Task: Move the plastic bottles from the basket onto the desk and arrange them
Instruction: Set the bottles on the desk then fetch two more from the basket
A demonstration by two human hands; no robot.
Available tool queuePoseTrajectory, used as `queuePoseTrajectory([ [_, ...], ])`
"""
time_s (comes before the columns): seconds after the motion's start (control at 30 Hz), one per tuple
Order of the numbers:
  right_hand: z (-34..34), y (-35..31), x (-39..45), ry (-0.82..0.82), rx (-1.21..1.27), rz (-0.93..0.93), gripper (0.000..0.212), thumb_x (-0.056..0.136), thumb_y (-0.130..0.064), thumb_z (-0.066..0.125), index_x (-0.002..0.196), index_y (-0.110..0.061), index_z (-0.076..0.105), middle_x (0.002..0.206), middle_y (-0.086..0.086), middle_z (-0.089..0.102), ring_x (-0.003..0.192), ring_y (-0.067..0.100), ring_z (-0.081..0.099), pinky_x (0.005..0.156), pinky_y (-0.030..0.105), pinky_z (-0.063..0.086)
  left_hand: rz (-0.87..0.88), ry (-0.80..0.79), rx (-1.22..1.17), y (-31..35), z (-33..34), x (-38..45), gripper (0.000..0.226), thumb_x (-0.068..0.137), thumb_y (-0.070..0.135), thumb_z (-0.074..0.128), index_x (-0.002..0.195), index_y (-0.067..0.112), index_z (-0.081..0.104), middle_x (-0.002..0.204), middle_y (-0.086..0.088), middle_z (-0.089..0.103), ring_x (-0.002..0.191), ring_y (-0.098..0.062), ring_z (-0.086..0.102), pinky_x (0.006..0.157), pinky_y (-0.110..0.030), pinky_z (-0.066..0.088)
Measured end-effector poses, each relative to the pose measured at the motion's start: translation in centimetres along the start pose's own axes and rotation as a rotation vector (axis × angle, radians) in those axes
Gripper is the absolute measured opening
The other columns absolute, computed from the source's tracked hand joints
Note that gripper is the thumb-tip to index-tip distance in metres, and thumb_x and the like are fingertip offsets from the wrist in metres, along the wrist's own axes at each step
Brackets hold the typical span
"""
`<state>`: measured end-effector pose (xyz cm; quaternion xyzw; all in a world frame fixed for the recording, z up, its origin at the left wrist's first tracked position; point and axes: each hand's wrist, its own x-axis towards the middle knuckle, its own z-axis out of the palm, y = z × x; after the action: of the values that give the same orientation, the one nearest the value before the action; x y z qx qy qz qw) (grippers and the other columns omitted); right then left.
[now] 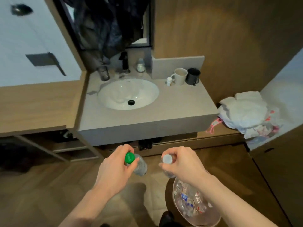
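Grey counter (pixel 172 112) with sink ahead; left hand (pixel 113 167) pinches green-capped bottle (pixel 139 166), right hand (pixel 182 163) white-capped bottle (pixel 167 171), each grip at the neck to hang upright, below counter's front edge, above floor basket (pixel 193 217).

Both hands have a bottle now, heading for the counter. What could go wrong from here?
1. The left hand and right hand pinch the green-capped clear plastic bottle and white-capped clear plastic bottle near the necks; either might slip.
2. Set near the white oval sink, they could roll in.
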<state>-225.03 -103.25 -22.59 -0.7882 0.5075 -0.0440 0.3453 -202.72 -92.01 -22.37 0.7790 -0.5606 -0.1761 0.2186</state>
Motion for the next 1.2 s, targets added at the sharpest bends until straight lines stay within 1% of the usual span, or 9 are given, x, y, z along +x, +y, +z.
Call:
queuePoseTrajectory([
  [0.17,4.5,-11.7,3.0,-0.054,-0.16,-0.221,0.027,0.084,-0.055,0.079,0.106,-0.04,0.08,0.101,-0.019,0.077,0.093,0.004,0.067,0.086,0.03,0.061,-0.106,0.145,-0.032,-8.3,-7.9,-4.1,0.021,0.093,0.054,0.064,0.104,0.043,0.049,0.097,0.021,0.058,0.08,-0.004,0.061,0.07,-0.036,0.058],
  [0.27,7.1,-19.2,4.1,-0.07,-0.131,-0.292,0.02,0.084,-0.049,0.075,0.101,-0.04,0.08,0.09,-0.02,0.074,0.088,0.006,0.066,0.082,0.031,0.057,-0.152,0.237,-0.065,-13.3,-13.1,-6.8,0.02,0.092,0.053,0.065,0.104,0.041,0.055,0.095,0.02,0.059,0.081,-0.004,0.061,0.071,-0.034,0.056],
  [0.4,11.5,-28.3,4.9,-0.087,-0.049,-0.419,0.012,0.085,-0.049,0.076,0.092,-0.039,0.077,0.07,-0.025,0.066,0.071,0.004,0.059,0.063,0.022,0.041,-0.213,0.329,-0.07,-20.5,-19.1,-10.5,0.023,0.091,0.053,0.066,0.104,0.036,0.058,0.092,0.017,0.06,0.079,-0.004,0.06,0.067,-0.03,0.053],
  [0.5,14.8,-34.6,5.2,-0.109,0.007,-0.5,0.01,0.088,-0.049,0.077,0.09,-0.039,0.075,0.071,-0.037,0.062,0.067,-0.002,0.056,0.058,0.02,0.034,-0.254,0.379,-0.015,-25.3,-22.8,-13.2,0.026,0.09,0.06,0.065,0.104,0.039,0.056,0.094,0.02,0.059,0.08,-0.002,0.059,0.065,-0.021,0.048],
  [0.67,19.5,-44.3,5.6,-0.152,0.062,-0.631,0.009,0.088,-0.048,0.078,0.088,-0.04,0.074,0.077,-0.025,0.069,0.073,0.001,0.061,0.06,0.021,0.044,-0.36,0.506,0.003,-31.5,-28.7,-17.0,0.025,0.089,0.059,0.067,0.102,0.039,0.056,0.092,0.02,0.06,0.082,-0.002,0.059,0.065,-0.024,0.051],
  [0.77,22.2,-49.5,6.4,-0.215,0.055,-0.691,0.011,0.088,-0.047,0.079,0.088,-0.038,0.074,0.08,-0.018,0.071,0.075,0.005,0.063,0.063,0.03,0.054,-0.431,0.571,0.008,-34.9,-31.7,-18.4,0.023,0.089,0.058,0.067,0.099,0.041,0.055,0.089,0.023,0.06,0.088,0.002,0.058,0.061,-0.013,0.041],
  [0.87,25.0,-54.3,7.7,-0.28,0.014,-0.748,0.011,0.088,-0.049,0.079,0.088,-0.04,0.073,0.084,-0.017,0.072,0.078,0.005,0.067,0.068,0.035,0.063,-0.497,0.634,0.02,-38.0,-34.2,-19.3,0.023,0.089,0.055,0.069,0.096,0.039,0.055,0.086,0.023,0.06,0.091,0.005,0.057,0.059,-0.01,0.036],
  [1.07,30.8,-63.7,10.5,-0.357,-0.011,-0.86,0.011,0.088,-0.045,0.078,0.086,-0.035,0.073,0.078,-0.014,0.071,0.074,0.007,0.064,0.062,0.031,0.055,-0.623,0.718,0.045,-45.6,-39.0,-19.2,0.022,0.088,0.052,0.072,0.093,0.039,0.055,0.082,0.02,0.06,0.084,0.005,0.057,0.059,-0.011,0.035],
  [1.2,34.5,-69.8,13.6,-0.407,-0.026,-0.917,0.013,0.087,-0.046,0.076,0.086,-0.034,0.071,0.077,-0.012,0.071,0.073,0.01,0.063,0.066,0.039,0.056,-0.7,0.754,0.067,-50.6,-42.9,-18.1,0.023,0.088,0.05,0.073,0.09,0.037,0.054,0.08,0.018,0.06,0.08,0.001,0.056,0.058,-0.018,0.037],
])
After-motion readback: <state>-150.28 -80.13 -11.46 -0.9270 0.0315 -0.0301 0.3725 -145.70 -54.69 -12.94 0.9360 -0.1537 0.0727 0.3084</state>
